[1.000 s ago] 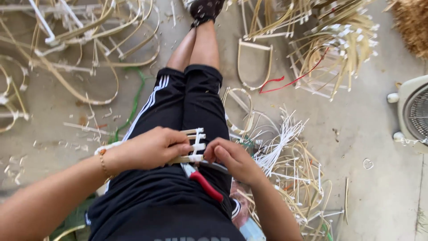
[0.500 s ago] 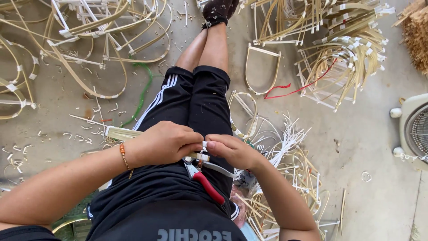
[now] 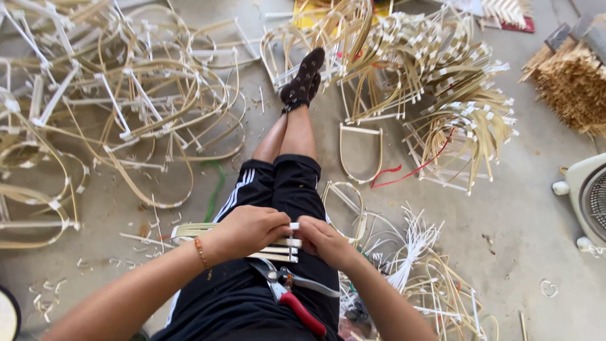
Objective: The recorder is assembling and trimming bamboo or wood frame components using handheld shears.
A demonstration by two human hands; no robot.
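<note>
Flat, pale bamboo strips [image 3: 221, 235], stacked in a thin bundle, lay across the lap, bound at the near end with white tape [image 3: 291, 242]. Smooth and straw-coloured, long ends poking out leftward past the thigh. Gripped by the left hand [image 3: 249, 232], fingers curled fully round the bundle, knuckles up, thumb pointing toward the tape; orange bead bracelet [image 3: 202, 254] on the wrist. Met by the right hand [image 3: 323, 239] at the taped end, fingertips pinched on the white tape, palm down, wrist bent in from the right. Both forearms drawn in from the lower edge, hands touching above the knees.

Just below the hands, resting on black trousers [image 3: 278, 189] with white side stripes: pruning shears [image 3: 291, 297], grey metal blades, red handle, untouched. Legs stretched forward and crossed, dark dotted socks [image 3: 304, 79] at the far end.

All round on the grey concrete floor [image 3: 524, 215]: bent bamboo frames [image 3: 126, 107], curved into arches and loops, joints wrapped in white tape, heaped loosely at left. More arch frames [image 3: 442, 76] stacked tightly at upper right, a single one [image 3: 361, 153] lying flat beside the shin. Red cord [image 3: 410, 170] trailing near it. Loose white strips [image 3: 413, 246] fanned out right of the knee. Brush-like bundle of short sticks [image 3: 574, 82] at far right, white fan [image 3: 590, 202] below it.
</note>
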